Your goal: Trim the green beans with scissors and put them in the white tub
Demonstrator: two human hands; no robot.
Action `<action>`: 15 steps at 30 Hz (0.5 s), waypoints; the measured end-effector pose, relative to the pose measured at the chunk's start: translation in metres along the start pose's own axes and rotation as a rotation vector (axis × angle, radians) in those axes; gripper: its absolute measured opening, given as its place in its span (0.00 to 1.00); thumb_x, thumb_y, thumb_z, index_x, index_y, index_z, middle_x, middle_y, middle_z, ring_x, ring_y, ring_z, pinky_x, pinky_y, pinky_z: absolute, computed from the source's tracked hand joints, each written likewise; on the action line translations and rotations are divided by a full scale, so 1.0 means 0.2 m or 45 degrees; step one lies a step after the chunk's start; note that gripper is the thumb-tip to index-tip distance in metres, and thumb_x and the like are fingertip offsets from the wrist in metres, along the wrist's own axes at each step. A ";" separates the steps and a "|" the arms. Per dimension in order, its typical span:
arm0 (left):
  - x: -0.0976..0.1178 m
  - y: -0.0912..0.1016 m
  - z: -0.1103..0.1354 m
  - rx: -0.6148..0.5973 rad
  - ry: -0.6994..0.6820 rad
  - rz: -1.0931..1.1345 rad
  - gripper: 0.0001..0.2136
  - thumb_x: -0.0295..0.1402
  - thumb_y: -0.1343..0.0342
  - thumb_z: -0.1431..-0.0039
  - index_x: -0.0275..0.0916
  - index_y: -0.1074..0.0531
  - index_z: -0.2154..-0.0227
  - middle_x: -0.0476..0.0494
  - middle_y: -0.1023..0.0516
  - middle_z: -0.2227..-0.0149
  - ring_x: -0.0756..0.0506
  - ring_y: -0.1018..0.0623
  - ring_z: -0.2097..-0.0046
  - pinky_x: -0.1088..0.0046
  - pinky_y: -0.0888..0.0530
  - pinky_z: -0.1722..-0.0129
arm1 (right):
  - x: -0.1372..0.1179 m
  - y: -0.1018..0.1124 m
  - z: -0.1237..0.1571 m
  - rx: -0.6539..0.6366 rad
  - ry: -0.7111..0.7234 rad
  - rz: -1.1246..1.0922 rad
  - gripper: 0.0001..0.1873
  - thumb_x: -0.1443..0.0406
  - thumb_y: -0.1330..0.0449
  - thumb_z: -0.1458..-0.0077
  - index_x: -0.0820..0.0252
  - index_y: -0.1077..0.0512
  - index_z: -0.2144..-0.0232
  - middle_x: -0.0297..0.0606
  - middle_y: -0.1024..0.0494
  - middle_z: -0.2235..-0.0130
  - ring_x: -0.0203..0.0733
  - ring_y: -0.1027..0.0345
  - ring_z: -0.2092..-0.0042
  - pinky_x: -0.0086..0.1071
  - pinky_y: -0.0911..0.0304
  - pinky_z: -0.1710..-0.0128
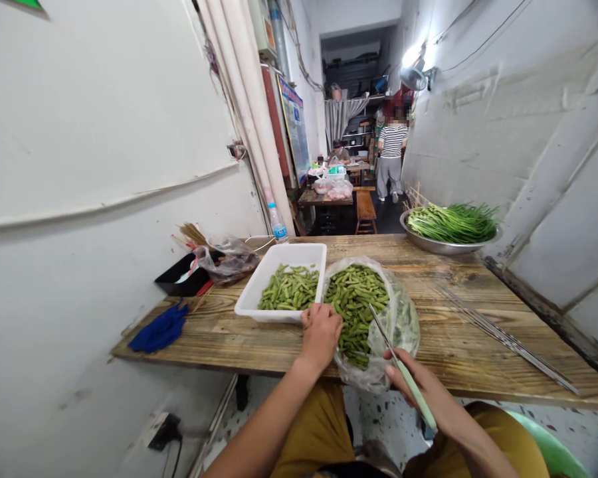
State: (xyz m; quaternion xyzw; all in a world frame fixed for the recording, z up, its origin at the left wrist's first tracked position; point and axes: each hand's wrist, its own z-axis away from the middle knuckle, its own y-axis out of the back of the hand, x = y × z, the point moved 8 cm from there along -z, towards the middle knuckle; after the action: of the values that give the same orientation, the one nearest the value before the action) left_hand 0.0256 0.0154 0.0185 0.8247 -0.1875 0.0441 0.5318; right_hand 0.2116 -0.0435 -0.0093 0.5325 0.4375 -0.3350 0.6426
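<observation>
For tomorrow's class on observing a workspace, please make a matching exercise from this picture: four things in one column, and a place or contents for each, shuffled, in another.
Column one
1. Green-handled tool
2. Blue cloth
3. Metal bowl
4. White tub

Column two
A. At the left end of the wooden table
B. Holds green pods
C. In the person's right hand
D. Holds long green stalks

Right pairs: 1-C, 2-A, 3-D, 4-B
</observation>
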 end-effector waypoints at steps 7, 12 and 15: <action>0.06 -0.09 -0.01 -0.013 -0.003 0.143 0.05 0.30 0.47 0.46 0.41 0.25 0.70 0.43 0.26 0.64 0.41 0.32 0.56 0.58 0.41 0.55 | 0.05 -0.01 0.00 0.002 0.028 0.102 0.23 0.49 0.46 0.49 0.60 0.30 0.60 0.35 0.25 0.72 0.40 0.32 0.69 0.28 0.36 0.70; 0.07 -0.05 -0.07 0.069 0.081 0.824 0.13 0.35 0.52 0.41 0.41 0.27 0.57 0.44 0.22 0.61 0.46 0.27 0.58 0.66 0.34 0.54 | 0.06 -0.01 -0.02 -0.004 0.031 0.219 0.26 0.50 0.48 0.47 0.63 0.33 0.55 0.42 0.23 0.63 0.45 0.29 0.62 0.32 0.36 0.60; 0.08 -0.08 -0.08 -0.056 0.242 1.154 0.13 0.36 0.49 0.44 0.38 0.25 0.59 0.43 0.21 0.63 0.46 0.24 0.62 0.70 0.30 0.59 | 0.03 0.01 -0.03 0.032 0.020 0.291 0.28 0.49 0.48 0.47 0.63 0.35 0.51 0.44 0.23 0.59 0.48 0.29 0.59 0.35 0.37 0.57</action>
State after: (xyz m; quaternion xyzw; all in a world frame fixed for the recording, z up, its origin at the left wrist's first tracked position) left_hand 0.0484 0.0307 0.0155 0.6404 -0.4803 0.3436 0.4911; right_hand 0.2146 -0.0373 -0.0145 0.5894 0.3747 -0.2607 0.6665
